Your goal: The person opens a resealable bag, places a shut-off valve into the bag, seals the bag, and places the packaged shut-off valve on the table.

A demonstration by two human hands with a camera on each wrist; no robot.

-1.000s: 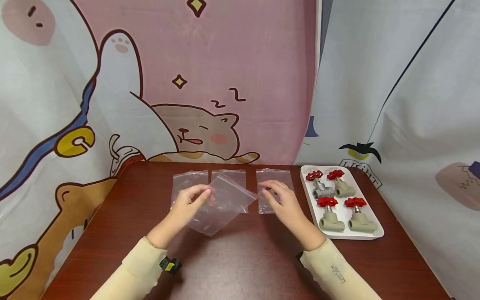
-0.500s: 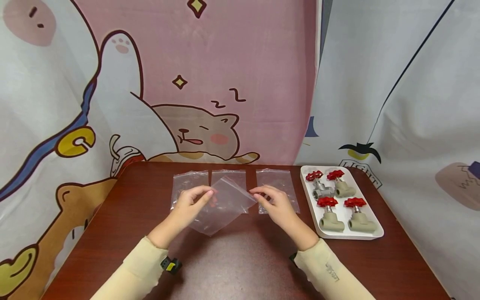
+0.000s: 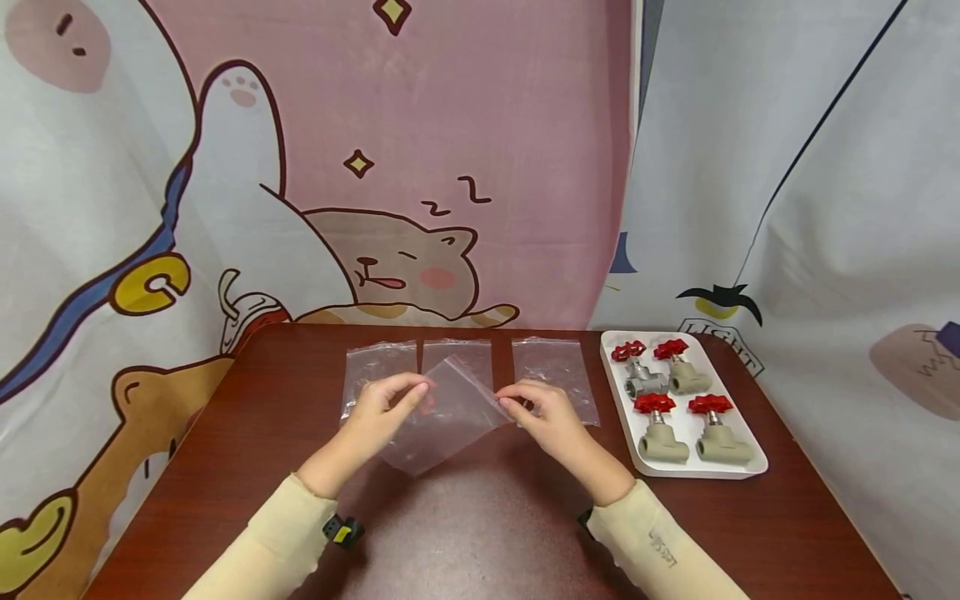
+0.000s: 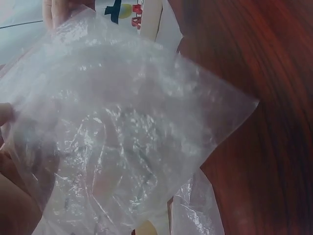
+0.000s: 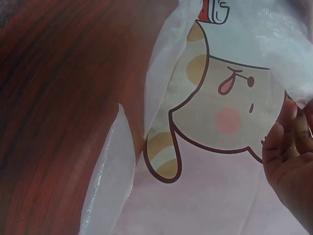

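Observation:
A clear zip-lock bag (image 3: 450, 417) hangs between my two hands, its zip edge slanting down to the right. My left hand (image 3: 381, 410) pinches it by the left side with thumb and fingers. At the right end of the zip edge, my right hand (image 3: 545, 408) pinches the corner. The left wrist view shows the bag (image 4: 122, 112) wrinkled and spread wide, looking flat. Fingertips of the right hand (image 5: 293, 152) meet the bag's corner in the right wrist view.
Three more clear bags lie along the table's back: a left bag (image 3: 367, 358), a middle bag (image 3: 472, 354) and a right bag (image 3: 558, 367). A white tray (image 3: 738, 408) at the right bears several valves with red handwheels (image 3: 710, 405). A printed curtain (image 3: 525, 167) hangs behind.
My right hand has come left from above the right bag and taken the held bag's zip corner, drawing it slightly down. The left hand has kept its grip.

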